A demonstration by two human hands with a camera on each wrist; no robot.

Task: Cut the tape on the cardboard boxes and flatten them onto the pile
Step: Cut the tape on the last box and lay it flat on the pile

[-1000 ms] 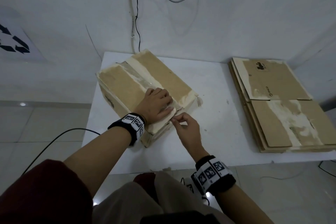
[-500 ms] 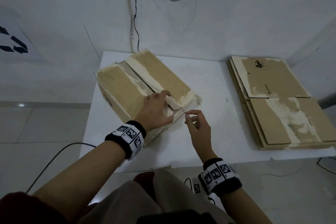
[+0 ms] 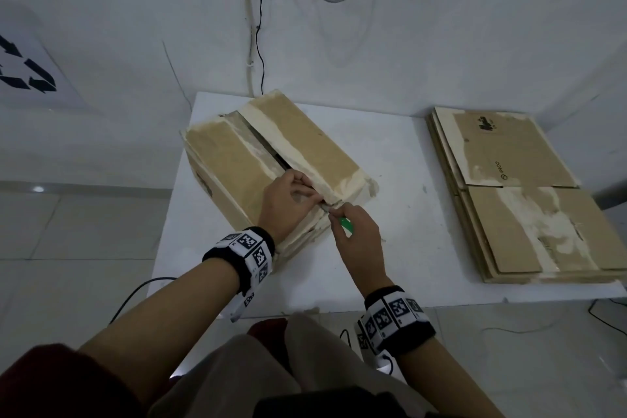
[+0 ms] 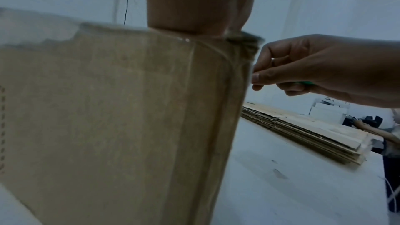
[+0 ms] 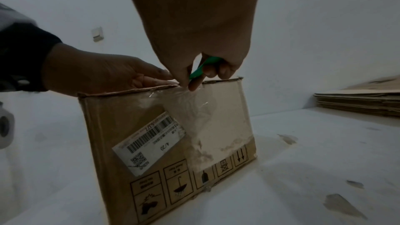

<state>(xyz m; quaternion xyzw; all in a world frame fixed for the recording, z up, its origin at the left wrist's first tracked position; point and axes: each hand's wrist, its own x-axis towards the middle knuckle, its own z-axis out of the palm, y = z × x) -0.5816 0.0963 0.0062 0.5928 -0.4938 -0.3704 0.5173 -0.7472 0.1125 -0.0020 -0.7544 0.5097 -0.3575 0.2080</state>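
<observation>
On the white bench [image 3: 390, 159] from the head view: cardboard box [image 3: 237, 159] sitting at 10 o'clock of the bench middle, pile [image 3: 529, 200] of flattened boxes well apart at 3 o'clock. Left hand [image 3: 288, 200] resting on the near end of the top, fingers curled at the flap edge beside the seam. Right hand [image 3: 356, 231] just at 5 o'clock of it, grip pinching a green cutter [image 3: 346, 225], tip at the taped near edge. Seam farther back already gaping dark.

From the left wrist view: box wall [image 4: 119, 109] filling the frame, plain corrugated board, worn at the corner; probably light and hollow, stiff along the panels but apt to buckle under a press near the open seam.

From the right wrist view: glossy clear tape [image 5: 194, 109] wrapped over the top edge and down the end wall beside a barcode label [image 5: 149, 141]. Likely slick and stretchy, so best held taut; safest hold on the flap edge, clear of the blade's path.
</observation>
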